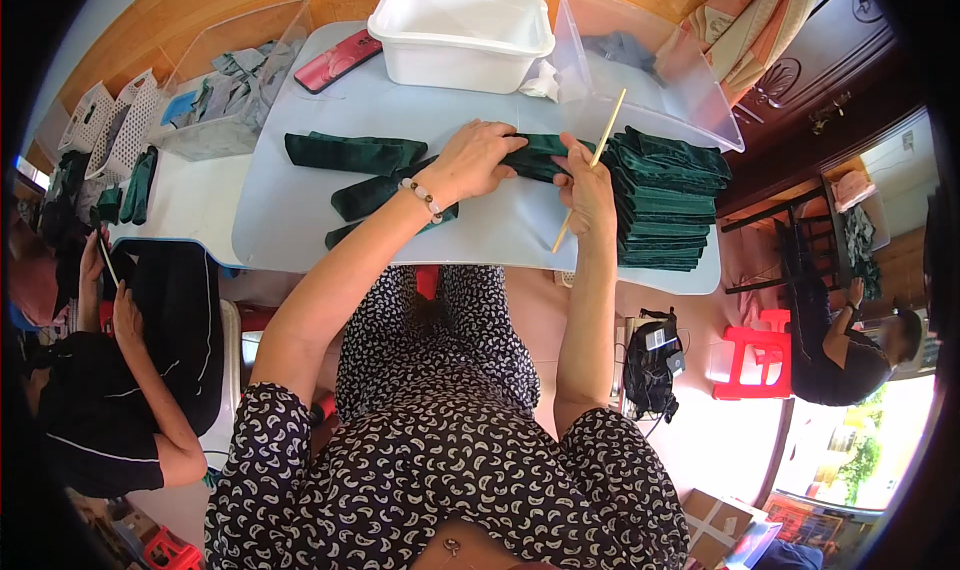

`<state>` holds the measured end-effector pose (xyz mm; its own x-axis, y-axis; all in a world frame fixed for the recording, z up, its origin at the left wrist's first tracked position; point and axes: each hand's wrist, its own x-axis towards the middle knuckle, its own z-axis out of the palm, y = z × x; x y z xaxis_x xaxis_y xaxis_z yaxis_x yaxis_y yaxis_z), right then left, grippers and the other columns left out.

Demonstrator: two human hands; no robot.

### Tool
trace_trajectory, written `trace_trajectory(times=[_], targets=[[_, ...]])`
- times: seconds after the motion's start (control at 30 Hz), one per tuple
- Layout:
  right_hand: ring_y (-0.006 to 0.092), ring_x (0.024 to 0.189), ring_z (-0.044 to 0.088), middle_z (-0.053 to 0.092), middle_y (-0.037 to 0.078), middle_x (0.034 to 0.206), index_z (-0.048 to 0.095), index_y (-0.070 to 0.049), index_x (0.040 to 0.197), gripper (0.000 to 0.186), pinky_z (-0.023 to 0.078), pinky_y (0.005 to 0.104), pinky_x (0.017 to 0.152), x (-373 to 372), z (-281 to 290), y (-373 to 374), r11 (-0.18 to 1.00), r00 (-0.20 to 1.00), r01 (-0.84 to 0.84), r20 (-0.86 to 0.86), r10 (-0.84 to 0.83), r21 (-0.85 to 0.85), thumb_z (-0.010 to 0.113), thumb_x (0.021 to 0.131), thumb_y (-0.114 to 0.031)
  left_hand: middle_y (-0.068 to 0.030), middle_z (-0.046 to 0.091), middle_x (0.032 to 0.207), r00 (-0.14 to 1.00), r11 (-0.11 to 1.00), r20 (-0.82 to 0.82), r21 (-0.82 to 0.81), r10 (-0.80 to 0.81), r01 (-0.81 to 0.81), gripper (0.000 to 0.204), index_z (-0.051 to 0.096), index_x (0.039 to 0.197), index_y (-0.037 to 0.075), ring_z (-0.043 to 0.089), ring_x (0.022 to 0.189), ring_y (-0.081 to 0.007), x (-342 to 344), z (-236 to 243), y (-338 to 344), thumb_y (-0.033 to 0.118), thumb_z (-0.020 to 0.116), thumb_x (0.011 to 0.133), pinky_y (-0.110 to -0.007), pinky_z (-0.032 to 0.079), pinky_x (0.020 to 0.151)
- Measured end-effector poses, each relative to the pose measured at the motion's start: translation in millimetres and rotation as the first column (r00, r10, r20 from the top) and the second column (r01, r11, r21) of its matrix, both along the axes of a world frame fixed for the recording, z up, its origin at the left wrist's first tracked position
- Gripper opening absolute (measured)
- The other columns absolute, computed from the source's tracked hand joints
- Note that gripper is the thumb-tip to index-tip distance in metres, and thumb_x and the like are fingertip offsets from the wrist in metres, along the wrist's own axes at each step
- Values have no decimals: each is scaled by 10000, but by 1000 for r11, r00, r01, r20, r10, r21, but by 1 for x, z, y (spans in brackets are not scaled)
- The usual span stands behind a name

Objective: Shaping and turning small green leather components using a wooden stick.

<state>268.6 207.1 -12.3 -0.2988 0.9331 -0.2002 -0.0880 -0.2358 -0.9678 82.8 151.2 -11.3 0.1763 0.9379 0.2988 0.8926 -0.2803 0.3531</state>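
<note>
A dark green velvet strip (540,153) lies between my two hands on the pale blue table (500,232). My left hand (468,162), with a bead bracelet at its wrist, has curled fingers gripping the strip's left end. My right hand (588,192) is closed round a thin wooden stick (612,122), held slanted, and its fingers meet the strip's right end. Directly to the right rises a neat stack of folded green velvet pieces (662,205). Several loose velvet strips (355,153) lie left of my left hand, partly hidden beneath my forearm.
Behind my hands stand a white tub (455,45) and a clear plastic bin (690,95). A phone in a red case (338,61) lies at the back left, near a clear bin of fabric (225,95). A co-worker's hands (122,310) are at the left.
</note>
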Motion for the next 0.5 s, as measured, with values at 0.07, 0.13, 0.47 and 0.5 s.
trace_trajectory(times=[0.07, 0.13, 0.47, 0.5], targets=[[59, 611, 498, 580, 118, 1055, 564, -50, 1266, 370, 308, 163, 447, -2, -4, 2, 1000, 1000, 20, -17, -20, 4, 494, 987, -283, -119, 584, 1230, 1000, 1000, 8, -14, -5, 5, 467, 621, 1185, 37, 559, 1084, -323, 1, 3, -2, 124, 731, 740, -396, 447, 944], [73, 655, 539, 568, 96, 1052, 579, -7, 1222, 361, 298, 172, 439, -4, -6, 4, 998, 998, 59, -31, -59, -14, 509, 980, -265, -125, 583, 1231, 1000, 1000, 10, -20, -13, 13, 478, 609, 1202, 38, 559, 1086, -325, 1, 3, -2, 109, 722, 743, -395, 448, 943], [90, 688, 550, 583, 170, 1076, 531, 81, 1200, 464, 275, 162, 403, 8, 22, -28, 999, 995, 38, -96, -40, -21, 573, 958, -313, -104, 616, 1082, 999, 995, -8, 90, 50, -49, 464, 589, 1187, 41, 578, 1037, -274, 3, 0, -5, 141, 725, 755, -387, 429, 927], [90, 688, 550, 583, 170, 1076, 531, 81, 1200, 464, 275, 162, 403, 11, 15, -27, 999, 995, 43, -94, -45, -20, 573, 958, -313, -99, 616, 1070, 997, 996, -73, 80, 33, -27, 447, 591, 1180, 44, 576, 1039, -267, 4, -2, -3, 147, 720, 764, -391, 427, 927]])
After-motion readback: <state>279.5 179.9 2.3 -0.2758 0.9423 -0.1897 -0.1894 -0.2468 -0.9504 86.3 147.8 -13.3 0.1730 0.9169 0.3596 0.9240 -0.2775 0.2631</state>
